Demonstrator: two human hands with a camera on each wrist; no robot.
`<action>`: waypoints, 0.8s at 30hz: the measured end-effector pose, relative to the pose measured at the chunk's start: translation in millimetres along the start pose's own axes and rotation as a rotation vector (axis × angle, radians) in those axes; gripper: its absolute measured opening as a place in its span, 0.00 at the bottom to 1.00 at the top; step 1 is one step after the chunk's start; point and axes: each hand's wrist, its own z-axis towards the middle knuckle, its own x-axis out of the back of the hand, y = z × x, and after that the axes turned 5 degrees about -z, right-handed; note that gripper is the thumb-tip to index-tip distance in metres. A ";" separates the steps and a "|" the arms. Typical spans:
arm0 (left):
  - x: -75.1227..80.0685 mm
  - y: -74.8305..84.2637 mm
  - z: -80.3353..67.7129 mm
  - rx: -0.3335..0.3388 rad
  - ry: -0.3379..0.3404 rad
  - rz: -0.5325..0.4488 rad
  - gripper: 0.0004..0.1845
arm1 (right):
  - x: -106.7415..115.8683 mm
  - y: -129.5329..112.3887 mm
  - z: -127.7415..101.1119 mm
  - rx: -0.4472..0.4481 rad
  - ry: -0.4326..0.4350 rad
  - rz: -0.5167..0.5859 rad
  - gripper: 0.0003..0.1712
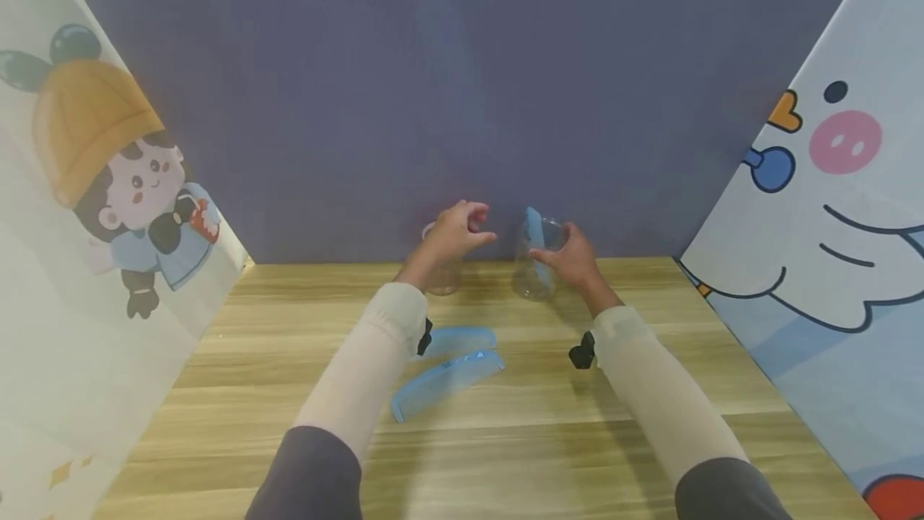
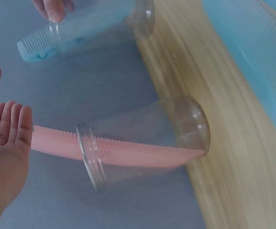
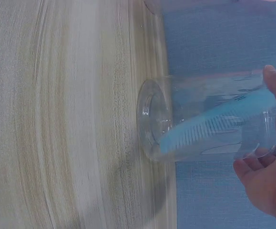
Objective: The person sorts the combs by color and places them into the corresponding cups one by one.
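Observation:
My right hand (image 1: 575, 259) grips the rim end of a clear plastic cup (image 3: 152, 114), thumb on one side and fingers on the other. A blue comb (image 3: 209, 125) leans inside that cup, its end above the rim. My left hand (image 1: 451, 234) is raised by a second clear cup (image 2: 190, 117), fingers loosely bent with nothing between them and the thumb. In this cup stands a pink comb (image 2: 128, 150), its upper end sticking out close to the left fingertips; whether they touch I cannot tell. Both cups stand on the wooden table.
Two more blue combs, one farther back (image 1: 462, 337) and one nearer (image 1: 447, 383), lie on the wood-grain table (image 1: 505, 464) between the forearms. Right behind the cups rises a dark grey-blue panel (image 1: 462, 87). Cartoon-printed panels (image 1: 72, 279) flank both sides.

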 end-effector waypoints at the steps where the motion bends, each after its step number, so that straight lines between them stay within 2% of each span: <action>1: -0.1 -1.9 -1.3 0.001 -0.004 -0.004 0.32 | -0.1 0.0 -0.2 0.001 0.000 0.002 0.67; 7: 0.5 -14.0 -11.5 0.027 -0.041 -0.004 0.33 | -0.1 1.3 -0.5 0.004 -0.009 0.011 0.66; 14: 1.7 -23.9 -25.5 0.003 -0.085 0.030 0.28 | 0.7 2.2 -1.6 0.011 -0.011 0.008 0.66; 17: 1.9 -29.9 -31.9 0.013 -0.105 0.052 0.27 | -0.1 3.2 -1.8 0.007 -0.011 0.003 0.65; 24: 3.4 -49.4 -48.2 0.041 -0.112 0.063 0.28 | -1.2 4.1 -1.0 0.020 -0.007 -0.004 0.68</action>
